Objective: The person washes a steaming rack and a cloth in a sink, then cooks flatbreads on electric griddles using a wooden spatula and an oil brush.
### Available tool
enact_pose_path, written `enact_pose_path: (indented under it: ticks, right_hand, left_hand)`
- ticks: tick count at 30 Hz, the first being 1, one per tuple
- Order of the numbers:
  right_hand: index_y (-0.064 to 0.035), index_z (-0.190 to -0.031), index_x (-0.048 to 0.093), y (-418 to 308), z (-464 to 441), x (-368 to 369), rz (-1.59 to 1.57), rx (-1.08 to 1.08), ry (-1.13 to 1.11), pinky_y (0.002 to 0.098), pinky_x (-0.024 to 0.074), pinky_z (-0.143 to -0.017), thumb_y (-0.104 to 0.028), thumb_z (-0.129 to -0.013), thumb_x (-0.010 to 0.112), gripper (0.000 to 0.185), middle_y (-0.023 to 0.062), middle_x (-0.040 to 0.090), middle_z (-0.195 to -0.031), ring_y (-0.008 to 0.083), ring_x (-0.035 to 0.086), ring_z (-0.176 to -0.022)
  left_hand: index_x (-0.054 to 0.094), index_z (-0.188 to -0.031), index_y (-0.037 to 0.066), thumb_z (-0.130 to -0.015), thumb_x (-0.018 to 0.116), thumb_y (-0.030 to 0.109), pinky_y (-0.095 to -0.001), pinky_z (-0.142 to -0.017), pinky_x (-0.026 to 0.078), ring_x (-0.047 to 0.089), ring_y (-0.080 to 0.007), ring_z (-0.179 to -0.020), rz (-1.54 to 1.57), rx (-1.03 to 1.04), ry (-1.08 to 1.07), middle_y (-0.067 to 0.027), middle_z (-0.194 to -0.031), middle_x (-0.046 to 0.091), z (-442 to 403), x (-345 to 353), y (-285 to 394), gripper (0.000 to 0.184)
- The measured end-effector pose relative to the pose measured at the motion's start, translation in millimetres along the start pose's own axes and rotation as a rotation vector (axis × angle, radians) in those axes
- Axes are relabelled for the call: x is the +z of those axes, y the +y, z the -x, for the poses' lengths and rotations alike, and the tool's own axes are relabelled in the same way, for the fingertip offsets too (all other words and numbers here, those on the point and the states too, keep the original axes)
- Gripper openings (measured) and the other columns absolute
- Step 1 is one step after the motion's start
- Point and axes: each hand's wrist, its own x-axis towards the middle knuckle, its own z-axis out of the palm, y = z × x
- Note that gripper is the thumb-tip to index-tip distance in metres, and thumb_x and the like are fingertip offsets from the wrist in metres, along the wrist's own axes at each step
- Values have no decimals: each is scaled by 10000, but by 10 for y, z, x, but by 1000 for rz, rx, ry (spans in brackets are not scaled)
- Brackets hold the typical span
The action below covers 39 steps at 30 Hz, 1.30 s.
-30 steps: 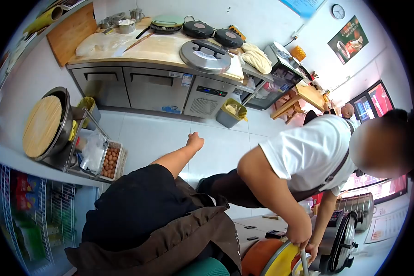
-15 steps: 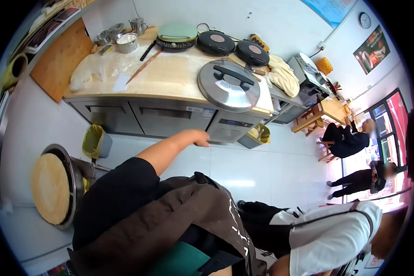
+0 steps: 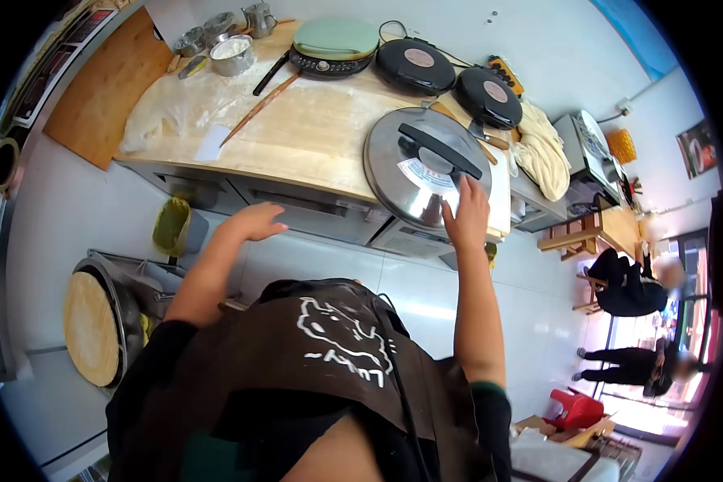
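Observation:
My left hand (image 3: 257,222) is in front of the counter's edge, fingers apart, holding nothing. My right hand (image 3: 467,215) is raised at the near edge of a large round steel lid (image 3: 394,173), its fingers spread close to the lid's black handle (image 3: 439,150); whether they touch it I cannot tell. The lid lies on the floured wooden worktop (image 3: 321,128). Left of it are a thin brown rolling stick (image 3: 261,108), a white card (image 3: 211,143) and a black-handled tool (image 3: 271,73).
Behind stand a green-topped griddle (image 3: 335,38) and two black round griddles (image 3: 414,66). A metal bowl of flour (image 3: 232,55) is at the back left. Lower left are a bin (image 3: 178,228) and a round board (image 3: 91,328). Two people (image 3: 631,285) are far right.
The view has turned and come closer to the counter. My right hand has come into view, reaching to the lid. The co-worker in white has dropped mostly out of view.

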Motion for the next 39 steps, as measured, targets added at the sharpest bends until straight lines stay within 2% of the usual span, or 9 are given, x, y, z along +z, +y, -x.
enact_pose_path:
  ticks: [2, 6, 12, 15, 17, 21, 27, 34, 39]
  right_hand:
    - [-65, -1373, 419, 180, -622, 421, 104, -77, -131, 440, 348, -1044, -226, -739, 735, 727, 138, 461, -1380, 333, 437, -1256]
    - [-79, -1340, 460, 582, -1126, 1072, 250, -179, -339, 443, 393, -996, -102, -838, 553, 511, 142, 561, -1150, 341, 527, -1108]
    - [-22, -1270, 498, 837, -1185, 809, 52, -223, -183, 465, 451, -850, 23, -760, 534, 514, 193, 559, -1026, 381, 552, -965]
    - [-34, -1403, 394, 1057, -1229, -105, -58, 45, -145, 390, 401, -1020, -37, -857, 573, 574, 233, 501, -1285, 368, 511, -1183]
    - [-14, -1430, 355, 1440, -1029, -667, -144, 199, 93, 384, 326, -1105, -126, -982, 463, 474, 168, 403, -1453, 315, 393, -1336]
    - [-44, -1432, 368, 2667, -135, -1608, -1152, 371, 179, 411, 284, -1142, -283, -1029, 337, 469, 163, 382, -1459, 298, 349, -1357]
    - [-45, -1416, 385, 2055, 777, -2044, -1184, 740, 592, 412, 309, -1125, -281, -1022, 361, 460, 156, 407, -1437, 292, 375, -1336]
    - [-46, -1396, 406, 1020, 859, -866, -1489, 924, 644, 413, 338, -1105, -278, -1013, 390, 448, 147, 438, -1412, 286, 405, -1311]
    - [-46, -1382, 421, 655, 426, 207, -1800, 951, 562, 414, 359, -1091, -276, -1007, 410, 440, 141, 459, -1395, 281, 427, -1293]
  left_hand:
    - [495, -1337, 36, -894, 579, 402, -423, -991, 434, 516, -395, -1186, 37, -126, 70, -229, -1317, 513, 112, 135, -228, 581]
    - [482, -1347, 18, -897, 578, 402, -411, -1010, 423, 507, -389, -1206, 84, -288, 56, -229, -1354, 490, 424, 113, -152, 600]
    - [479, -1339, -6, -906, 574, 401, -415, -1020, 414, 491, -394, -1222, 146, -327, -73, -252, -1336, 495, 534, 302, -366, 602]
    - [480, -1336, -10, -906, 572, 406, -419, -1019, 414, 489, -403, -1221, 182, -296, -113, -256, -1330, 499, 409, 244, -499, 605]
    - [483, -1332, -8, -905, 571, 408, -422, -1016, 416, 492, -406, -1216, 164, -258, -114, -257, -1328, 501, 284, 148, -556, 602]
    - [492, -1328, 7, -902, 575, 396, -430, -1011, 419, 504, -403, -1205, 80, -181, -94, -254, -1329, 504, -71, -124, -429, 583]
    - [493, -1338, 33, -897, 579, 387, -428, -1001, 426, 515, -393, -1195, 49, 0, -84, -234, -1342, 502, -619, -30, -542, 572]
    - [546, -1277, 29, -899, 582, 371, -432, -968, 445, 552, -390, -1130, 88, 214, -85, -219, -1258, 570, -879, -263, 20, 511]
    - [561, -1264, 34, -953, 524, 455, -375, -954, 444, 613, -248, -1062, 902, 153, -302, -127, -1203, 623, -1228, -282, 891, 524]
